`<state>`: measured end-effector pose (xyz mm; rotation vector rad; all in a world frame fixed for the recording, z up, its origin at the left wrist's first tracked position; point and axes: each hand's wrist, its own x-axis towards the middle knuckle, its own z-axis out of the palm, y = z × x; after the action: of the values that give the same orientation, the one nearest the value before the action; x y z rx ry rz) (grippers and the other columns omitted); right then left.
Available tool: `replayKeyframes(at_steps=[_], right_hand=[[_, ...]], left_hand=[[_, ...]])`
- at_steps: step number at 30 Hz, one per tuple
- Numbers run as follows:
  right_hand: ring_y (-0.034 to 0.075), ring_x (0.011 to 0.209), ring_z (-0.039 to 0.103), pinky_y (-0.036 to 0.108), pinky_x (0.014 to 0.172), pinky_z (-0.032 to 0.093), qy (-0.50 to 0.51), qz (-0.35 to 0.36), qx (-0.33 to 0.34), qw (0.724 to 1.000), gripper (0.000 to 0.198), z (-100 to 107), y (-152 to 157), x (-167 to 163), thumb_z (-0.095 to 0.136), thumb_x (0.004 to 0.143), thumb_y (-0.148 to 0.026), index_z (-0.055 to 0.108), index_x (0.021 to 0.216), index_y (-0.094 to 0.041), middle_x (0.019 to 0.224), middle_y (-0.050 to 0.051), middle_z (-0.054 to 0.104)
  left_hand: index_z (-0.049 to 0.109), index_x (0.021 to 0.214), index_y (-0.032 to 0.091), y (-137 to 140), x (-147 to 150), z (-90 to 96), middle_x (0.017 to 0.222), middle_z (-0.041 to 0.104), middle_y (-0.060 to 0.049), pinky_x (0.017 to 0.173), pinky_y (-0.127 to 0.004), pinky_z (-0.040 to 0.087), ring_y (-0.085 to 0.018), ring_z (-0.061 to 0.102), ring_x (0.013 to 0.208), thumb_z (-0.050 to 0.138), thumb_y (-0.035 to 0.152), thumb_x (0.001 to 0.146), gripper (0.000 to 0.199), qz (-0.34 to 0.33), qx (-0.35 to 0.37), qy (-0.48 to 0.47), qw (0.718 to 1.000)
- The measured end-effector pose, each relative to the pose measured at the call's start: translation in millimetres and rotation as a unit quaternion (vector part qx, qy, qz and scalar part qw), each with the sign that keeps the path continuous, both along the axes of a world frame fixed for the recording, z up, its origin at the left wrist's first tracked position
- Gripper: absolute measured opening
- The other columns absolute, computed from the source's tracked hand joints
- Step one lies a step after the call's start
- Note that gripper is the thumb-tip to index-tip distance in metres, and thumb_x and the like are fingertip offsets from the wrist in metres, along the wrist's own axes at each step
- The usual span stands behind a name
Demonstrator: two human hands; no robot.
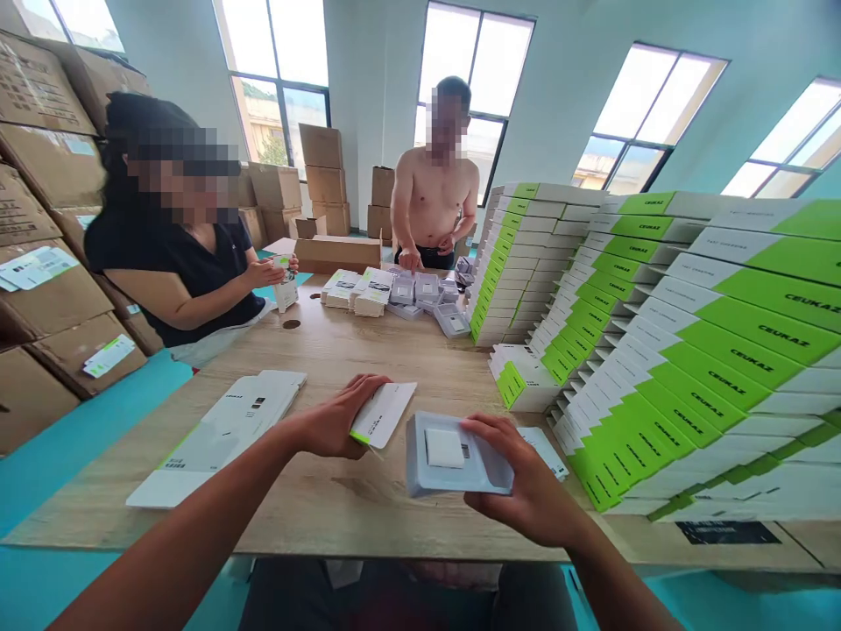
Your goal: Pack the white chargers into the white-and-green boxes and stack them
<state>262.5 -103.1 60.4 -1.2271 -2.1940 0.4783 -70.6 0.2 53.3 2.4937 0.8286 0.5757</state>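
From where I stand, flat cartons lie on the table well to the left of the tray, and just left of the tray the left hand has its grip closed around a carton. The tray, a white block inside it, is held at its right end in the right hand's grip; right of the tray rise stacked green-and-white boxes.

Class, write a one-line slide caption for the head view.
Left hand holding a white-and-green carton, right hand a plastic tray, near stacked boxes.
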Motion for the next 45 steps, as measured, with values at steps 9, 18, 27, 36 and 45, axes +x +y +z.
replayKeyframes(at_steps=[9,18,27,36,45], right_hand=[[0.036,0.124,0.055,0.054,0.106,0.047,-0.075,-0.095,0.087,0.989,0.067,31.6,-3.5,-18.4,0.083,0.075,-0.037,0.061,0.138,-0.026,0.137,0.012,0.062],[0.037,0.143,0.042,0.055,0.113,0.044,0.048,-0.044,0.094,0.993,0.09,26.8,-8.3,-45.7,0.084,0.076,-0.045,0.041,0.153,-0.025,0.158,0.016,0.043],[0.019,0.094,0.069,0.037,0.088,0.061,0.278,-0.014,0.0,0.961,0.073,-28.2,-8.7,-33.1,0.068,0.095,-0.035,0.028,0.156,-0.034,0.115,0.005,0.073],[0.024,0.101,0.072,0.035,0.081,0.063,0.129,0.035,0.192,0.972,0.043,-64.6,-42.6,-9.0,0.063,0.098,-0.026,0.054,0.14,-0.033,0.117,0.01,0.071],[0.027,0.119,0.061,0.047,0.094,0.058,0.137,0.093,0.231,0.959,0.045,-43.5,-47.5,-10.8,0.06,0.091,-0.004,0.057,0.13,-0.027,0.131,0.013,0.06]], left_hand=[[0.029,0.148,0.021,-15.9,22.6,6.7,0.139,0.047,-0.014,0.112,-0.053,0.042,-0.037,0.045,0.133,0.069,0.01,0.062,0.095,0.035,0.047,0.058,0.997],[0.037,0.146,0.021,-29.7,38.8,13.4,0.14,0.051,-0.014,0.115,-0.055,0.039,-0.038,0.046,0.135,0.07,0.013,0.06,0.092,0.055,0.002,0.017,0.998],[0.055,0.128,0.022,-69.3,56.9,-15.0,0.107,0.076,-0.008,0.085,-0.042,0.062,-0.028,0.074,0.098,0.072,0.051,0.084,0.055,0.019,-0.292,-0.248,0.924],[0.055,0.139,0.034,-131.6,45.9,-58.7,0.13,0.067,-0.008,0.094,-0.033,0.061,-0.023,0.071,0.113,0.065,0.027,0.099,0.042,0.098,0.007,-0.26,0.961],[0.064,0.122,0.021,-138.4,43.0,-34.2,0.13,0.065,-0.015,0.09,-0.029,0.061,-0.02,0.071,0.108,0.054,0.01,0.101,0.026,0.059,0.185,-0.194,0.962]])
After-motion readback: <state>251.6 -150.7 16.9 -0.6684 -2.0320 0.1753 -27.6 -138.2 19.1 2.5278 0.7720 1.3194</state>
